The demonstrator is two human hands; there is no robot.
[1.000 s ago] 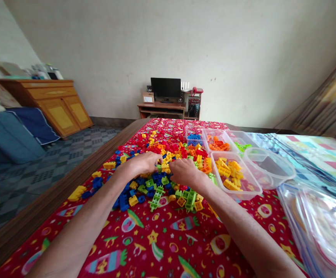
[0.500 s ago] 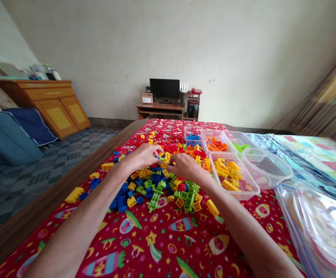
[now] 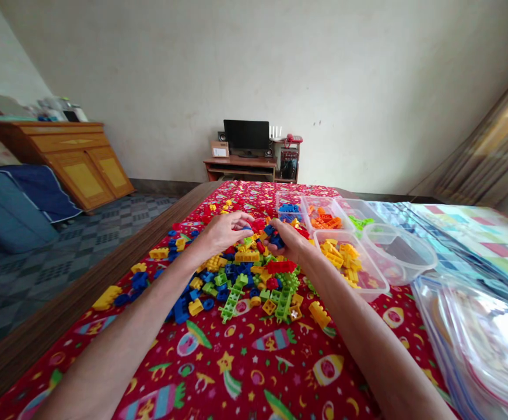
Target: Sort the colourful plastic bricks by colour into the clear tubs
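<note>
A loose heap of small plastic building bricks [image 3: 245, 263], blue, yellow, green, red and orange all mixed, lies across the middle of the worktop [image 3: 254, 373]. Green ladder-shaped pieces [image 3: 231, 296] lie flat at its near side, and stray yellow bricks [image 3: 105, 296] lie toward the left edge. A blue brick [image 3: 275, 239] sits in the right hand [image 3: 292, 244].

The room has a plain pale wall [image 3: 280, 58], a dark floor [image 3: 83, 233] with little squares, a yellow-brown wooden cupboard [image 3: 79, 163] on the left, a small desk [image 3: 240, 166] with a black screen [image 3: 245, 134] by the far wall, and a curtain [image 3: 490, 151] glowing with light on the right.
</note>
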